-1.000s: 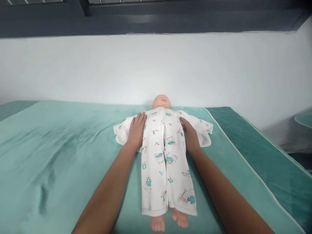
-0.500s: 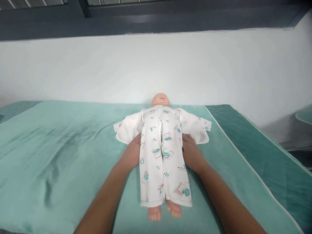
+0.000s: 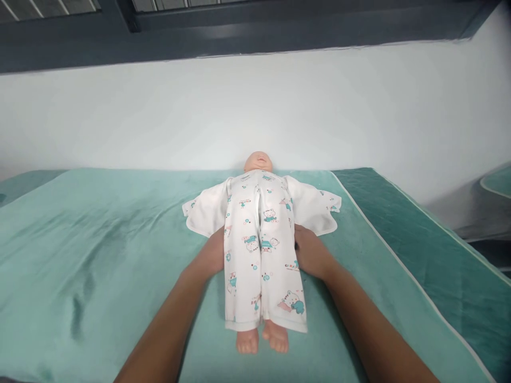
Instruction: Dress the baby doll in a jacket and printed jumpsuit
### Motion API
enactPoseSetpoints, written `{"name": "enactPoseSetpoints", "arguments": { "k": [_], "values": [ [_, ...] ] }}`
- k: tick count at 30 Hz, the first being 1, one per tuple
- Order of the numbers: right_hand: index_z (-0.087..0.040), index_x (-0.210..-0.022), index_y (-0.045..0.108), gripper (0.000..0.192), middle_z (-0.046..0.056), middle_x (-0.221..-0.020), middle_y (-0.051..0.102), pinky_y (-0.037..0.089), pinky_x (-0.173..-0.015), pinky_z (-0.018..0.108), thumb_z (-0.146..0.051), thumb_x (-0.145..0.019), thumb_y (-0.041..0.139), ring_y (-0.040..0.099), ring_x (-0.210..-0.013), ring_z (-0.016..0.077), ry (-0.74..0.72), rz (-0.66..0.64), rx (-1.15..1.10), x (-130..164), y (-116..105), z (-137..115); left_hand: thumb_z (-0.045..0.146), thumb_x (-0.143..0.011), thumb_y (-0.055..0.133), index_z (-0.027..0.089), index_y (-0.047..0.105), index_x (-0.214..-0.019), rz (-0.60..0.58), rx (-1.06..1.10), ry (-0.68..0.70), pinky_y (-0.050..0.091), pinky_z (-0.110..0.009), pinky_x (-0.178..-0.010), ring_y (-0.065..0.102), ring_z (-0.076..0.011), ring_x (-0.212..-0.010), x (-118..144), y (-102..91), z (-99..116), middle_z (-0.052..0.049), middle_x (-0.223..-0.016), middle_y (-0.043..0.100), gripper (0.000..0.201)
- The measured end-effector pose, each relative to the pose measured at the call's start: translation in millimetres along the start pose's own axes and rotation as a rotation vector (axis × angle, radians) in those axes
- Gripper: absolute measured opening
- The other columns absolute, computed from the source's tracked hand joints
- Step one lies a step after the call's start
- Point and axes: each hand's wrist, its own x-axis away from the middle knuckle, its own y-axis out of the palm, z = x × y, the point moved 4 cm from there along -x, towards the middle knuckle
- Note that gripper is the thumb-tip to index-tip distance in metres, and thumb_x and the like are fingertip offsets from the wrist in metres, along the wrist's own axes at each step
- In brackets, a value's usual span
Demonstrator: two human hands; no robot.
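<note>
A baby doll (image 3: 258, 161) lies on its back, head towards the wall and bare feet (image 3: 261, 340) towards me. Its white printed trousers (image 3: 243, 266) reach high up the body, close to the neck. Spread out beneath the upper body is a white top (image 3: 312, 210) with both sleeves out to the sides. My left hand (image 3: 214, 252) is tucked under the left edge of the trousers, beside the hips. On the opposite side my right hand (image 3: 310, 250) reaches under the right edge. Cloth and doll hide the fingers of both hands.
A light green sheet (image 3: 120, 255) with creases at the left covers the surface. Darker green cloth (image 3: 431, 244) shows along the right. Behind stands a white wall (image 3: 255, 106), with a dark window frame (image 3: 279, 32) above it.
Both hands have slid further under the trousers, so their fingers no longer show. The doll's legs and feet have shifted slightly left and away from me. The view has shifted a little.
</note>
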Motion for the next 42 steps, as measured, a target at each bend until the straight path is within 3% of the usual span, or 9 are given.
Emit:
{"name": "enactPoseSetpoints", "arguments": {
  "k": [8,14,18,21,25,30,34,37,42],
  "values": [
    [-0.025,-0.104,0.073,0.032,0.006,-0.112,0.069,0.049,-0.086,0.038,-0.016,-0.077,0.059,0.063,-0.102,0.0279,-0.062,-0.017,-0.198,0,0,0,0.035,-0.084,0.059,0.020,0.066,-0.106,0.076,0.038,-0.007,0.054,-0.040,-0.089,0.064,-0.0293,-0.106,0,-5.0,-1,-0.007,-0.115,0.070,0.027],
    [-0.025,-0.088,0.076,0.024,0.004,-0.113,0.068,0.050,-0.087,0.035,-0.013,-0.076,0.059,0.064,-0.104,0.0258,-0.073,-0.080,-0.292,2,-5,-1,0.027,-0.078,0.060,0.015,0.068,-0.084,-0.008,-0.067,0.126,0.054,-0.033,-0.073,0.066,-0.0247,-0.083,7,-6.0,-5,-0.008,-0.093,0.073,0.015],
    [-0.025,-0.085,0.076,0.029,0.004,-0.112,0.068,0.048,-0.091,0.035,-0.009,-0.075,0.054,0.061,-0.108,0.0253,-0.069,-0.144,-0.264,3,-9,-3,0.025,-0.077,0.059,0.018,0.070,-0.085,-0.078,-0.169,0.198,0.053,-0.029,-0.070,0.066,-0.0237,-0.084,9,-6.7,3,-0.007,-0.095,0.073,0.016],
    [-0.022,-0.074,0.072,0.026,0.003,-0.099,0.069,0.048,-0.084,0.032,-0.009,-0.073,0.050,0.063,-0.096,0.0226,-0.054,-0.221,-0.267,5,-12,-4,0.025,-0.079,0.057,0.019,0.072,-0.088,-0.092,-0.146,0.173,0.052,-0.027,-0.067,0.066,-0.0226,-0.082,9,-8.6,7,-0.005,-0.090,0.073,0.018],
    [-0.018,-0.060,0.061,0.023,-0.001,-0.066,0.060,0.040,-0.060,0.026,-0.013,-0.076,0.046,0.054,-0.064,0.0147,0.017,-0.263,-0.213,8,-16,0,0.022,-0.079,0.053,0.017,0.066,-0.065,-0.042,-0.136,0.105,0.044,-0.026,-0.059,0.060,-0.0190,-0.068,6,-11.4,3,-0.003,-0.068,0.067,0.020],
    [-0.019,-0.069,0.063,0.022,-0.004,-0.060,0.057,0.038,-0.056,0.025,-0.016,-0.077,0.042,0.052,-0.055,0.0125,0.187,-0.097,-0.271,8,-24,10,0.023,-0.075,0.051,0.015,0.058,-0.058,0.091,-0.126,0.020,0.037,-0.024,-0.059,0.051,-0.0141,-0.062,2,-17.8,-6,0.002,-0.061,0.057,0.020],
    [-0.020,-0.093,0.069,0.026,-0.001,-0.067,0.064,0.044,-0.061,0.027,-0.027,-0.081,0.046,0.058,-0.058,0.0147,0.377,0.248,-0.259,10,-38,35,0.032,-0.079,0.049,0.016,0.057,-0.058,0.210,-0.105,-0.133,0.032,-0.023,-0.055,0.046,-0.0131,-0.061,4,-24.5,-11,0.004,-0.059,0.053,0.027],
    [-0.019,-0.096,0.069,0.028,0.006,-0.087,0.070,0.047,-0.076,0.032,-0.033,-0.081,0.049,0.064,-0.080,0.0207,0.494,0.470,-0.013,15,-49,62,0.037,-0.083,0.048,0.017,0.064,-0.071,0.314,-0.076,-0.206,0.034,-0.023,-0.056,0.049,-0.0132,-0.061,5,-30.1,-15,0.004,-0.062,0.058,0.028],
    [-0.015,-0.107,0.065,0.044,0.019,-0.109,0.066,0.044,-0.083,0.041,-0.046,-0.081,0.050,0.060,-0.101,0.0314,0.740,0.401,0.372,28,-58,100,0.044,-0.086,0.048,0.020,0.068,-0.083,0.564,-0.235,-0.347,0.037,-0.026,-0.061,0.055,-0.0157,-0.064,4,-46.6,-32,0.002,-0.064,0.061,0.031]
  ]
}}
